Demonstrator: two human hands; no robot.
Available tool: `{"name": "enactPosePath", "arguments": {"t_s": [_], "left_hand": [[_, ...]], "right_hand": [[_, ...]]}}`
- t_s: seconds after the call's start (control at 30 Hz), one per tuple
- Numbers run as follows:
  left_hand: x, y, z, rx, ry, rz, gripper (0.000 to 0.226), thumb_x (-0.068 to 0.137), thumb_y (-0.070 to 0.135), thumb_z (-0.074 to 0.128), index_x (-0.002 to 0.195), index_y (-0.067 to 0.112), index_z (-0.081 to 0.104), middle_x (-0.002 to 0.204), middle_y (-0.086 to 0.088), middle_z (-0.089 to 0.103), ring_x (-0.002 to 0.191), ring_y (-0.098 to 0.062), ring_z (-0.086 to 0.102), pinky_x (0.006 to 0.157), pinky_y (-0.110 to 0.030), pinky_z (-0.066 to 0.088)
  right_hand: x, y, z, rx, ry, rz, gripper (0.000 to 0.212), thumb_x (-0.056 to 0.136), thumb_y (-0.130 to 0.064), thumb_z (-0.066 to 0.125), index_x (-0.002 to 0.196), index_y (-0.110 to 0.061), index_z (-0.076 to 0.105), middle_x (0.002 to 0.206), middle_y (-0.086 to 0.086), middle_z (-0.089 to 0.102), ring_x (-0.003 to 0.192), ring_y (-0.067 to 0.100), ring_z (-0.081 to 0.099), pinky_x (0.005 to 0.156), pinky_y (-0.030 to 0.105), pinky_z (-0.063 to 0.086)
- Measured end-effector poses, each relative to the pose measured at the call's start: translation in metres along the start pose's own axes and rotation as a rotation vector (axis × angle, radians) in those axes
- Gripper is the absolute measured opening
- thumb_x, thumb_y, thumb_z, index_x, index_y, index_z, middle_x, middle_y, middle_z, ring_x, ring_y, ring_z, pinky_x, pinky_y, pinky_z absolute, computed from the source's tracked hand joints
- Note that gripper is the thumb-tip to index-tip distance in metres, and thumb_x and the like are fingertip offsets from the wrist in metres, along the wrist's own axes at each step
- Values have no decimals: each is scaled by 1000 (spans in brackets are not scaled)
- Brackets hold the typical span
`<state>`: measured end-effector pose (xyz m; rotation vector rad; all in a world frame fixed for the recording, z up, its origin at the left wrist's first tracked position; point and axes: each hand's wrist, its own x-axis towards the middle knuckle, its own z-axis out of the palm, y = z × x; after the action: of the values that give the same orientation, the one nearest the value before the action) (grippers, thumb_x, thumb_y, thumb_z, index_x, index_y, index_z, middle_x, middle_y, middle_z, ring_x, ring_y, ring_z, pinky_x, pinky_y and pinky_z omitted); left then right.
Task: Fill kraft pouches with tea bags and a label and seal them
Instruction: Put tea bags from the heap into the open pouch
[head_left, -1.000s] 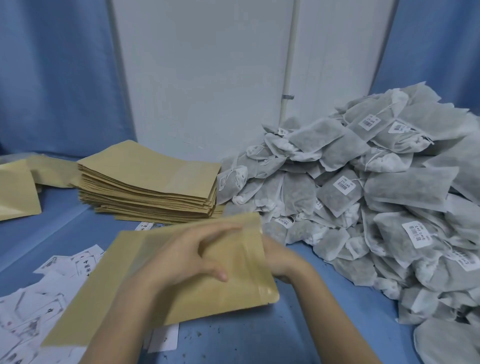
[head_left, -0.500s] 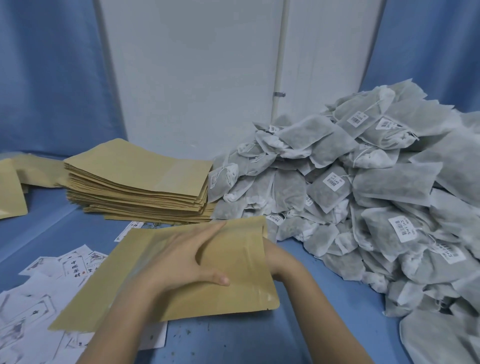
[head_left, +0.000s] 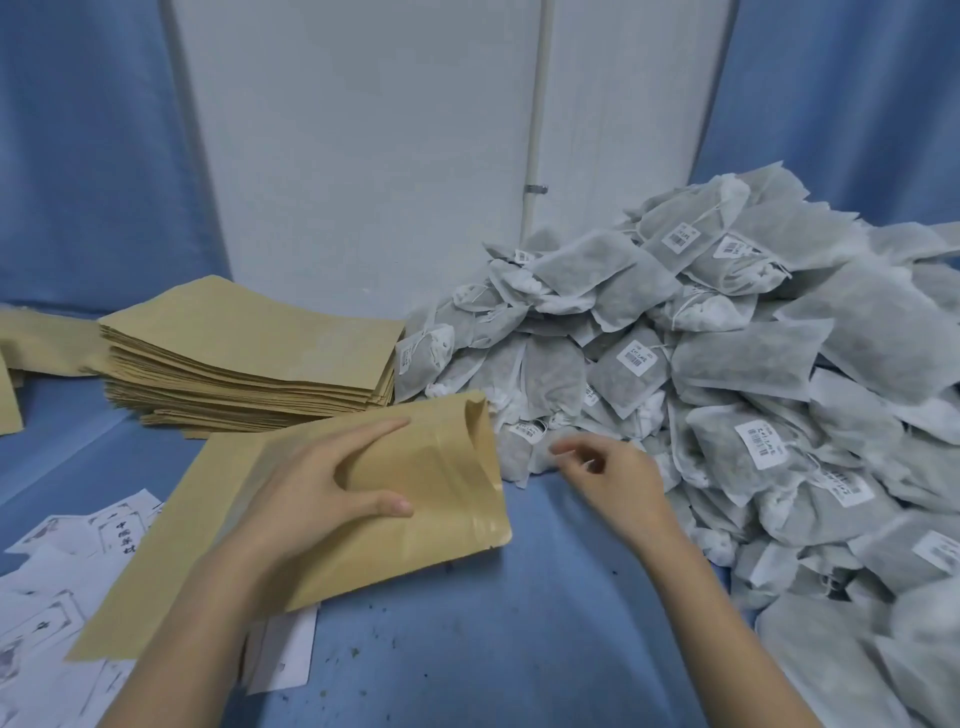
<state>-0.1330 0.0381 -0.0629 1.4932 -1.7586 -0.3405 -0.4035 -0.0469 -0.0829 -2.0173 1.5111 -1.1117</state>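
We find filling barely begun: our left hand (head_left: 317, 483) pinches one kraft pouch (head_left: 332, 525), mouth gaping, low over the desk (head_left: 519, 623), while our right hand (head_left: 608, 467), fingers loosely spread and empty, nears the tea-bag heap (head_left: 727, 374); bags, label (head_left: 119, 525), sealing remain.

Just one camera here, worn on the person's head, looking forward and down over the blue-covered desk (head_left: 545, 623). It sits close: both forearms come in from the bottom edge, and the kraft pouch (head_left: 322, 525) takes up the lower middle. Going off that pouch, the stack of empty pouches (head_left: 249, 358) lies just behind it, the heap of tea bags (head_left: 727, 405) spreads to its right out to the frame edge, and a white wall panel (head_left: 363, 156) stands straight ahead. Wide-angle lens, so the edges bend a bit.
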Motion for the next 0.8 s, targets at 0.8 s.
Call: {"name": "enactPosePath", "arguments": {"t_s": [0.8], "left_hand": [[2, -2, 3, -87, -8, -26, 73, 37, 52, 82, 106, 61, 59, 114, 39, 57, 111, 23, 43, 87, -1, 32]], "right_hand": [[-14, 9, -23, 755, 48, 48, 20, 92, -6, 53, 101, -10, 70, 87, -3, 73, 79, 10, 68, 72, 20, 55]]}}
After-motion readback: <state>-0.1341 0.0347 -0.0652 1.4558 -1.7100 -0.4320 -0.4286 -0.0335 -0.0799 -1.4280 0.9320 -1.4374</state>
